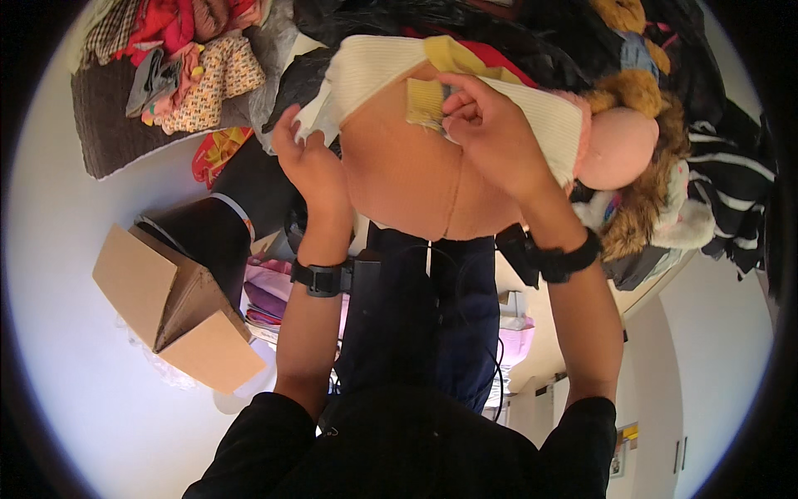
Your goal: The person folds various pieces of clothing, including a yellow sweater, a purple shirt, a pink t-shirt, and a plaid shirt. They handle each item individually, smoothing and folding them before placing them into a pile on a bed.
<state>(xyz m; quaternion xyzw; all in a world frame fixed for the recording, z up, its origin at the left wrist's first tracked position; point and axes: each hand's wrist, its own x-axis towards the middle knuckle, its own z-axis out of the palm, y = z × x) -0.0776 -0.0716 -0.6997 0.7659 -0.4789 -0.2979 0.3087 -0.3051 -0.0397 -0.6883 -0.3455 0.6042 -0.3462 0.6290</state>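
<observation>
A tan-orange knit garment (399,179) with a seam down its middle lies spread in front of me, its lower edge hanging over my legs. White ribbed knit (378,66) and a yellow band (453,56) show along its far side. My right hand (495,133) is closed over the garment, thumb and fingers pinching a small yellow ribbed knit piece (425,103) with a frayed lower edge. Whether that piece is joined to the garment, I cannot tell. My left hand (316,170) rests by the garment's left edge, fingers apart and slightly bent.
Folded clothes (212,79) are piled at the far left. A brown teddy bear (628,87), a pink round object (619,148) and brown fur (644,216) lie at the right. An open cardboard box (170,291) stands at lower left, beside a black cylindrical container (195,237).
</observation>
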